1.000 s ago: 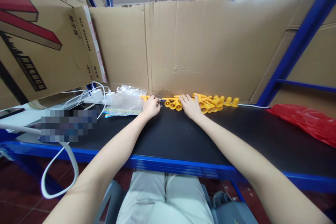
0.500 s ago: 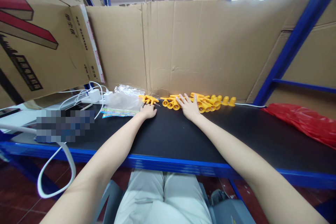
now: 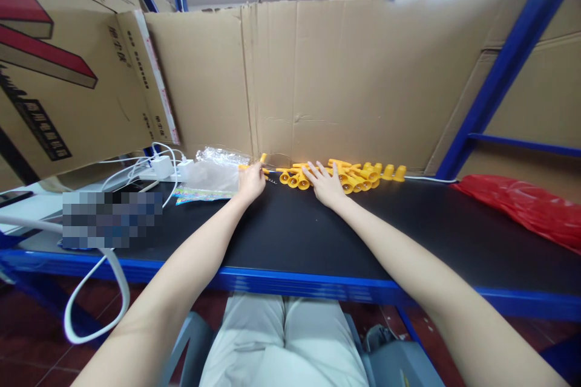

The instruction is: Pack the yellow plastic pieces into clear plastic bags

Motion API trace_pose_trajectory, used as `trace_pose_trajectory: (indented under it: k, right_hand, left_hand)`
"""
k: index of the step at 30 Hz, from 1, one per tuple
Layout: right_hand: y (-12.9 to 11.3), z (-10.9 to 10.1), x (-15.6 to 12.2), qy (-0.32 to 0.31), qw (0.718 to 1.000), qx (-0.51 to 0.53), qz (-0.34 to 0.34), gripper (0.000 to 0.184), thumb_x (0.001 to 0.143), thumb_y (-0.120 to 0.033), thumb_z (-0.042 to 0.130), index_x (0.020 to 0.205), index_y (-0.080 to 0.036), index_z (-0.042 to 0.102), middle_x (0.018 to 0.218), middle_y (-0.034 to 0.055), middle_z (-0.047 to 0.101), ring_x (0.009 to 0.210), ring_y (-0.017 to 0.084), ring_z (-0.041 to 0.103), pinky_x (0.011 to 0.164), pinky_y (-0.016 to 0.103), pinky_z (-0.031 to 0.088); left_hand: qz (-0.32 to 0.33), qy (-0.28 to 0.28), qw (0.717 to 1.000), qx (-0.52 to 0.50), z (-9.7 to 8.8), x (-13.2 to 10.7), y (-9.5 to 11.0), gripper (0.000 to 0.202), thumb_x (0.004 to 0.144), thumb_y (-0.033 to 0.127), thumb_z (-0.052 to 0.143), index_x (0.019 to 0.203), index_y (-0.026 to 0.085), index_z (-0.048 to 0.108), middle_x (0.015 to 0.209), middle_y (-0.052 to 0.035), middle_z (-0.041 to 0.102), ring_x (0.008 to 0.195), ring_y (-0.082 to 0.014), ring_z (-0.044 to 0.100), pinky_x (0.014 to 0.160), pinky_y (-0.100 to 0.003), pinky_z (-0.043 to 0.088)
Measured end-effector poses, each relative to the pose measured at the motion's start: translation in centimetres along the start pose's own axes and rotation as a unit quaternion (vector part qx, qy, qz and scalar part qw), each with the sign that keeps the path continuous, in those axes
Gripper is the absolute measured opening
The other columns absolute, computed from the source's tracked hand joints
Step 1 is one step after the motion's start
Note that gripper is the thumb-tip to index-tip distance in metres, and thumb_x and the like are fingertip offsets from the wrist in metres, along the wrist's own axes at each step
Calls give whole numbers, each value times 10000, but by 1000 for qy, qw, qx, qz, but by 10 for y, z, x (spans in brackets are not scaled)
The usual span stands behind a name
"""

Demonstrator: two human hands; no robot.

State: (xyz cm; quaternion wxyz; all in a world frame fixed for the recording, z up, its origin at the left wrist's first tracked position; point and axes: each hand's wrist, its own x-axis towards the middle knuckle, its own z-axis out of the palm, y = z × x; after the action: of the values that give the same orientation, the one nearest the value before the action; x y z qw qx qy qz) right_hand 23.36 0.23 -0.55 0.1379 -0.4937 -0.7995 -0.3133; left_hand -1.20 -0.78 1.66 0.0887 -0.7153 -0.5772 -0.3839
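Observation:
Both my arms reach across the black shelf top to its far edge. My left hand is closed round a small yellow plastic piece that sticks up above my fingers, just in front of the cardboard wall. My right hand lies flat with fingers spread, touching a row of several yellow bell-shaped plastic parts lined up along the cardboard. A few small dark metal bits lie on the black surface between my hands.
A clear plastic bag and a colourful strip lie left of my left hand. White chargers and cables sit further left. A red plastic bag lies at the right. Cardboard walls and blue rack posts enclose the shelf.
My left hand has picked up a yellow piece from the small cluster at the left and lifted it slightly. My right hand has stayed flat on the row of yellow parts.

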Motion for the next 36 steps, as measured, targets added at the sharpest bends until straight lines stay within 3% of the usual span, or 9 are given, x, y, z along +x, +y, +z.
trace_pose_trajectory:
  k: [8, 14, 21, 26, 30, 34, 36]
  right_hand:
    - [-1, -3, -1, 0, 1000, 9, 4, 581, 809, -86, 316, 1376, -215, 309, 1452, 58, 249, 1324, 266, 226, 1016, 621, 80]
    - [-1, -3, -1, 8, 1000, 19, 0, 579, 797, -91, 337, 1367, -193, 326, 1449, 67, 254, 1318, 275, 234, 1012, 624, 80]
    - [11, -15, 1, 90, 994, 56, -1, 467, 856, -179, 307, 1310, -135, 406, 1407, 95, 344, 1277, 250, 310, 1039, 553, 94]
    - [52, -22, 0, 174, 974, 90, 115, 402, 871, -198, 293, 1210, -116, 492, 1308, 131, 467, 1177, 240, 420, 1001, 469, 204]
    - [98, -17, -20, 210, 934, 108, 267, 381, 850, -200, 311, 1159, -106, 514, 1208, 164, 529, 1061, 266, 481, 892, 429, 300]
    - [136, 4, -53, 202, 875, 147, 415, 365, 806, -160, 350, 1123, -132, 530, 1148, 155, 550, 1055, 254, 476, 875, 396, 325]
    - [151, 19, -67, 149, 844, 212, 469, 334, 790, -161, 380, 1072, -167, 558, 1166, 133, 542, 1065, 248, 472, 880, 387, 339]
  left_hand:
    - [-15, 48, 996, -80, -11, 1, 18, 295, 874, 345, 373, 823, 169, 603, 701, -40, 622, 686, -163, 583, 627, -246, 391]
    - [-42, -6, 991, -131, -6, -1, 22, 370, 845, 443, 386, 690, 179, 594, 534, 6, 532, 554, -137, 531, 530, -229, 351]
    - [-75, -102, 971, -201, 6, -2, 13, 460, 822, 554, 379, 665, 160, 558, 496, -4, 537, 442, -111, 520, 469, -215, 369]
    - [-107, -175, 947, -246, 3, -6, 15, 572, 802, 659, 299, 672, 153, 533, 417, 14, 482, 307, -89, 428, 371, -215, 349]
    - [-102, -214, 943, -236, 1, -8, 16, 534, 793, 645, 353, 670, 152, 519, 425, 14, 496, 325, -85, 447, 370, -201, 365]
    - [-80, -251, 942, -208, 6, -8, 12, 334, 723, 475, 603, 746, 156, 509, 485, 33, 524, 360, -73, 459, 375, -182, 371]
    - [-79, -262, 941, -198, 10, -7, 9, 263, 732, 388, 618, 771, 157, 500, 501, 37, 525, 363, -70, 459, 371, -180, 371]
